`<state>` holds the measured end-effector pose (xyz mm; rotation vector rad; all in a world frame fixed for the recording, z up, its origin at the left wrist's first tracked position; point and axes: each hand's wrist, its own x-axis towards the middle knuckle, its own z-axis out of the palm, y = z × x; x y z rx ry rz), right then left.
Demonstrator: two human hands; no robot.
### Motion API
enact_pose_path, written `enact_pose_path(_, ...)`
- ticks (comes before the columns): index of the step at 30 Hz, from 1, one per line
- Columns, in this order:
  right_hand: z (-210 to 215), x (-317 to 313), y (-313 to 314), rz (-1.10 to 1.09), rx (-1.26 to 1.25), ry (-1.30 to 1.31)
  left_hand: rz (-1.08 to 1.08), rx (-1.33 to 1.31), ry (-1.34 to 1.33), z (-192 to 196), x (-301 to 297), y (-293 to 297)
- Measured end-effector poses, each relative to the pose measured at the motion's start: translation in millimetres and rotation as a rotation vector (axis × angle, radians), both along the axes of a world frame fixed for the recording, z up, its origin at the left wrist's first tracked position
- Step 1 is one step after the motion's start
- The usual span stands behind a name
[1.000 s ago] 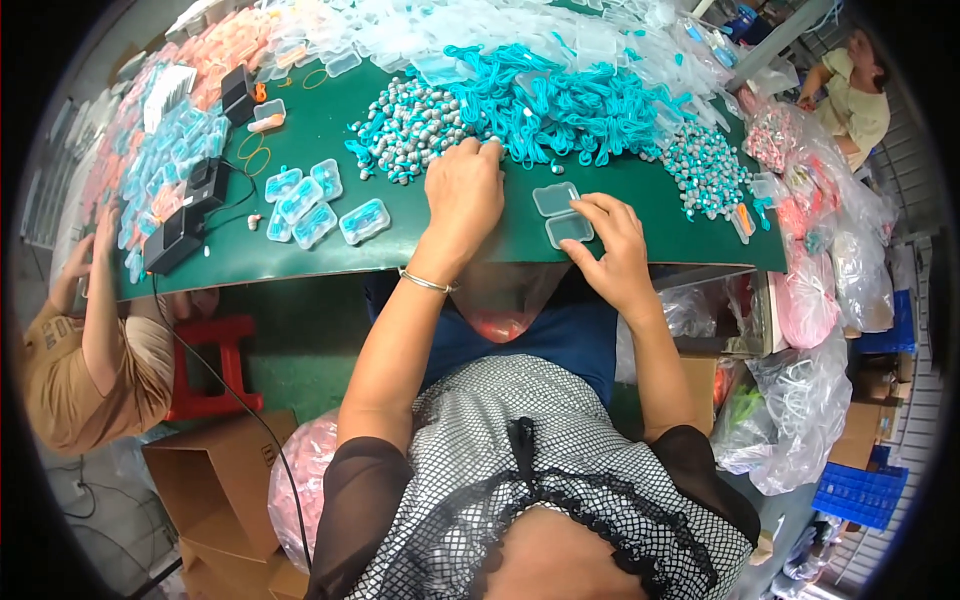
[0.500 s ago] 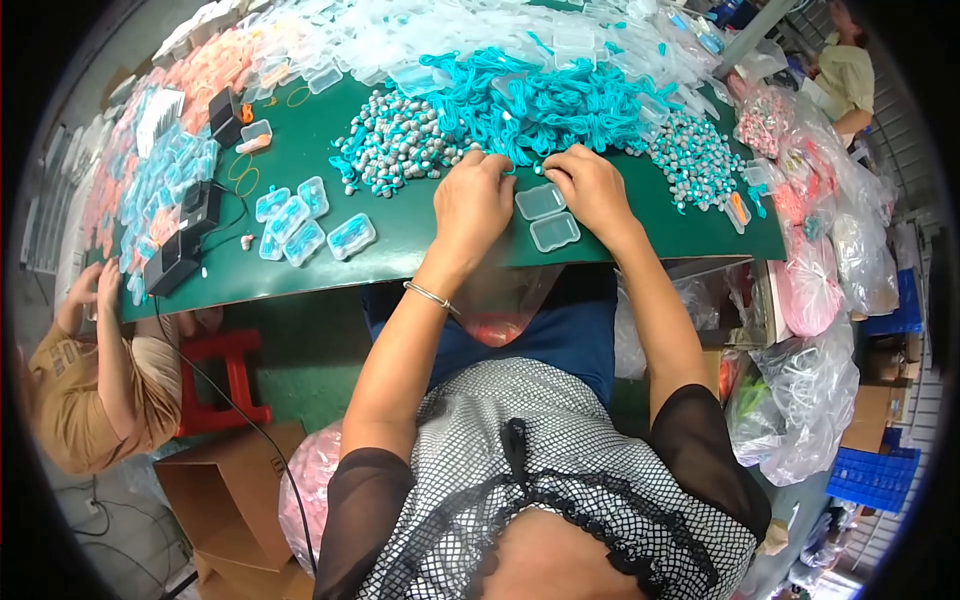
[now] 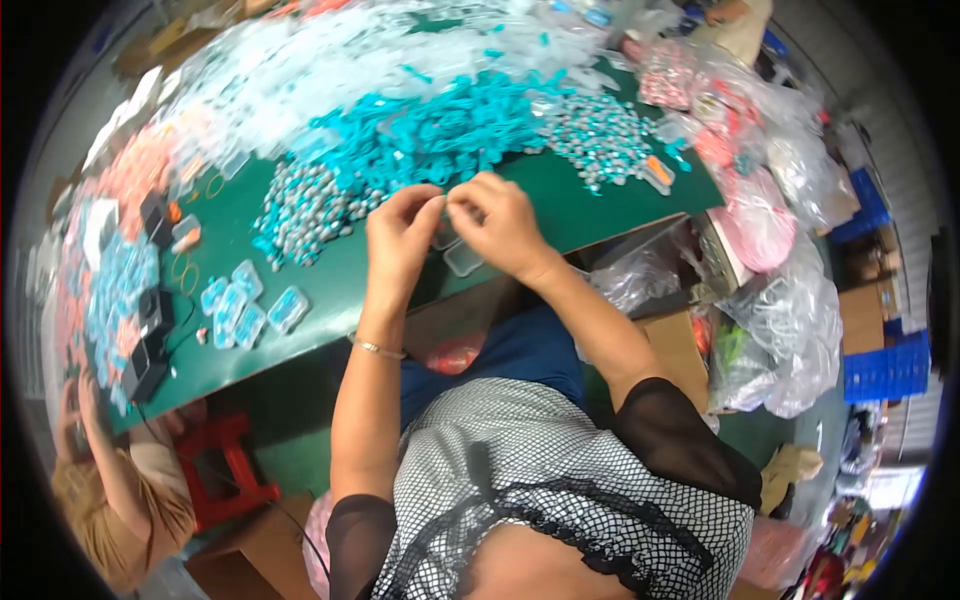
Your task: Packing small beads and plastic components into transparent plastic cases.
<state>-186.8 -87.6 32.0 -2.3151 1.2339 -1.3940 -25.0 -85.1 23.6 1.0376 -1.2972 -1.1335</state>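
My left hand [image 3: 398, 240] and my right hand [image 3: 502, 228] are close together above the green table [image 3: 570, 205], fingertips pinched. What they pinch is too small and too hidden to make out. Beneath them lies a clear plastic case [image 3: 463, 260], partly covered by my hands. Just beyond is a heap of teal cords [image 3: 430, 130]. Small grey-and-teal plug-like pieces [image 3: 305, 210] are piled to its left, and another pile of such pieces [image 3: 600, 135] sits to its right.
Several filled clear cases [image 3: 235, 310] lie at left, near dark box-shaped devices [image 3: 147, 372]. Clear plastic pieces [image 3: 330, 60] cover the far side. An orange-and-clear item [image 3: 657, 172] is near the right edge, with plastic bags [image 3: 785, 350] beyond. A co-worker [image 3: 125, 490] sits at left.
My hands have come together, their fingertips almost meeting; earlier they were apart, with small teal and white bits at the fingertips. The view has turned, so the table now appears tilted.
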Motion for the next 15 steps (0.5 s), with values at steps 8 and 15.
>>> enact_pose_path(8,12,-49,26,-0.065,-0.038,0.065,-0.056,0.07,0.314,-2,-2,20)
enact_pose_path(15,-13,-169,13,-0.522,-0.016,0.372,-0.133,0.185,0.424,-1,12,36)
